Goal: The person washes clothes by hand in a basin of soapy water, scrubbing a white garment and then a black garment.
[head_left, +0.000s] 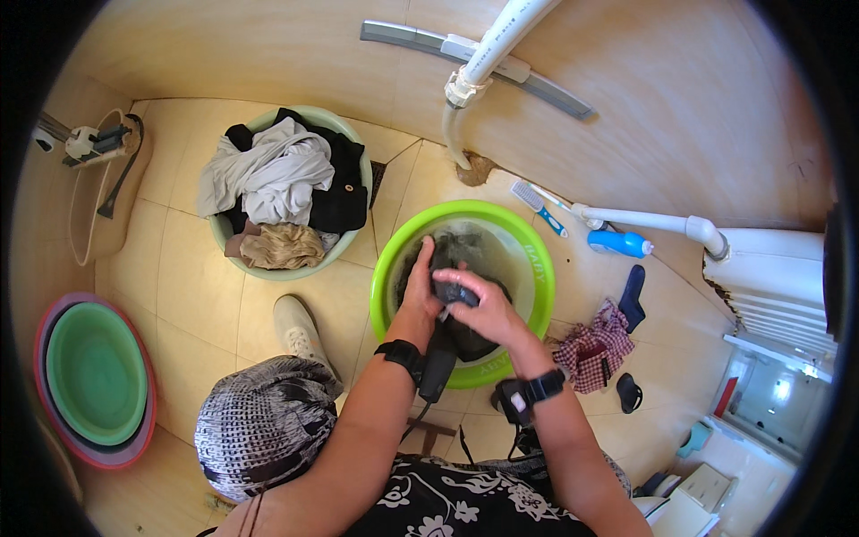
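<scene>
A lime-green basin (386, 248) stands on the floor in front of me, with cloudy water and dark wet cloth (474, 338) in it. Over the basin, my two hands are close together on a bunched part of that dark cloth. My left hand (420, 285) presses along its left side, thumb and fingers partly hidden. On the other side, my right hand (488, 306) curls its fingers over the bunch. What kind of garment the cloth is, I cannot tell.
A pale green tub (365, 217) heaped with grey, black and beige clothes stands back left. Stacked basins (98, 376) are at far left. To the right lie a blue brush (540, 209), a blue bottle (619, 243), a checkered cloth (591, 349) and a dark sock (632, 300).
</scene>
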`<state>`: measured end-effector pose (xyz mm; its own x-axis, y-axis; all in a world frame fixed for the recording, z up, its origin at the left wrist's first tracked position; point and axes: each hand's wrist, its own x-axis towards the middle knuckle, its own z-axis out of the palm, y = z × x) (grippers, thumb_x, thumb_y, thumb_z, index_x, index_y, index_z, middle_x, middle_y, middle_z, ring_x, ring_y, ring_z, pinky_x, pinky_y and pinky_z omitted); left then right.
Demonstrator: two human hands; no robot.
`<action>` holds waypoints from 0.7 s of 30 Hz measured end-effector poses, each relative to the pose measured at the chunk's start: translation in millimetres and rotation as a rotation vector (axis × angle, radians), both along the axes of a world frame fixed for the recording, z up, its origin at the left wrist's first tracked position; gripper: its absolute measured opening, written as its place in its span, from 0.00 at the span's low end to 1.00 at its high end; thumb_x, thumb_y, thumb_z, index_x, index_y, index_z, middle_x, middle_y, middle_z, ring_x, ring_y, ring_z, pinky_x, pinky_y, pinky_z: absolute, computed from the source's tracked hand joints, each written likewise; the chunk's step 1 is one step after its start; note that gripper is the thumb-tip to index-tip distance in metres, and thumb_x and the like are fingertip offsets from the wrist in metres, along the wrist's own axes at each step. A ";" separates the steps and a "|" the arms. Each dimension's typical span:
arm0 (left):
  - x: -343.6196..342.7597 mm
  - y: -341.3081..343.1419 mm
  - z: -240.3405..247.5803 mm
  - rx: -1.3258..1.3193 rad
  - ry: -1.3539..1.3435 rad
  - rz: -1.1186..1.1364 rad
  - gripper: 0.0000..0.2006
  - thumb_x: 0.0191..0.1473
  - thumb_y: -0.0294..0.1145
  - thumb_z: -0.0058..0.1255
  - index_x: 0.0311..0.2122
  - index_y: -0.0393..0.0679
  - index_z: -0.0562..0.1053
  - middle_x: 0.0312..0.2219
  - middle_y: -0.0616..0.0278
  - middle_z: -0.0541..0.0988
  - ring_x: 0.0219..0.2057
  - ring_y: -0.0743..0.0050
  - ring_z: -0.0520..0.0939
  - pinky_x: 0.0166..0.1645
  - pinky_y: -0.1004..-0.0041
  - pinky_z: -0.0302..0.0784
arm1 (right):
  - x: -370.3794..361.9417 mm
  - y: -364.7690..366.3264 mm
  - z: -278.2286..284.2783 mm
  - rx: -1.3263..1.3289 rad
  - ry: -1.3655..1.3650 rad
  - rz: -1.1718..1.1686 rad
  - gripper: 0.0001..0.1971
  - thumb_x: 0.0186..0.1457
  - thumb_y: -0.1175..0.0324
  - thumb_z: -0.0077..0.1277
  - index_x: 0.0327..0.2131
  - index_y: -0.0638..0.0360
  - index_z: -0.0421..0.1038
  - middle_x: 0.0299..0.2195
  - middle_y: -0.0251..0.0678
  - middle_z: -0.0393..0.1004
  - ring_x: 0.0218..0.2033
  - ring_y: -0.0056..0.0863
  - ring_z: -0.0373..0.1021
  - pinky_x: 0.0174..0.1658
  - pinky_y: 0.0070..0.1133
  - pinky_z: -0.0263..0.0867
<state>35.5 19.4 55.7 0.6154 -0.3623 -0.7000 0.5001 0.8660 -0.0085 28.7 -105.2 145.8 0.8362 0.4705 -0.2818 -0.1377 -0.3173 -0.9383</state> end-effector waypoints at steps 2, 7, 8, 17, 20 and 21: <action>10.8 -10.2 47.3 -0.084 0.072 -0.058 0.21 0.52 0.40 0.51 0.51 0.54 0.63 0.30 0.58 0.75 0.29 0.58 0.77 0.30 0.65 0.76 | -4.7 5.9 31.3 -0.112 -0.033 -0.015 0.19 0.43 0.76 0.49 0.43 0.58 0.68 0.41 0.42 0.72 0.44 0.32 0.69 0.47 0.24 0.63; -3.8 -25.4 -1.7 0.291 -0.055 -0.106 0.15 0.56 0.30 0.39 0.49 0.46 0.68 0.29 0.60 0.74 0.27 0.67 0.75 0.30 0.72 0.72 | -2.9 27.1 -5.7 -0.469 -0.212 -0.311 0.10 0.47 0.64 0.52 0.33 0.57 0.69 0.26 0.47 0.74 0.29 0.45 0.72 0.33 0.32 0.68; -8.6 -26.5 -2.3 0.347 -0.023 -0.005 0.16 0.54 0.33 0.41 0.48 0.44 0.69 0.32 0.59 0.75 0.30 0.68 0.76 0.32 0.72 0.72 | -0.2 27.4 -23.4 -0.544 -0.327 -0.341 0.11 0.50 0.59 0.50 0.30 0.56 0.68 0.22 0.47 0.73 0.25 0.51 0.70 0.28 0.37 0.66; 4.6 -14.6 20.6 0.539 0.000 -0.315 0.31 0.51 0.41 0.52 0.57 0.42 0.56 0.40 0.56 0.73 0.37 0.63 0.77 0.43 0.65 0.72 | 11.0 -70.2 -108.6 -0.816 -0.098 -0.611 0.17 0.48 0.59 0.51 0.37 0.61 0.69 0.36 0.49 0.72 0.40 0.47 0.67 0.43 0.36 0.63; -17.5 -12.3 -15.0 0.895 0.084 -0.696 0.33 0.52 0.39 0.52 0.59 0.43 0.52 0.44 0.53 0.71 0.42 0.59 0.75 0.46 0.63 0.71 | 1.9 -35.7 -107.1 -0.991 -0.124 -0.219 0.23 0.42 0.59 0.55 0.42 0.58 0.66 0.42 0.49 0.67 0.46 0.48 0.63 0.47 0.38 0.61; -20.1 -10.1 -16.6 0.806 0.162 -0.638 0.32 0.52 0.38 0.51 0.59 0.43 0.54 0.49 0.52 0.69 0.49 0.57 0.70 0.50 0.61 0.68 | 9.7 -37.9 -101.5 -0.979 -0.024 -0.023 0.23 0.42 0.59 0.55 0.43 0.57 0.66 0.41 0.49 0.68 0.45 0.48 0.63 0.47 0.39 0.60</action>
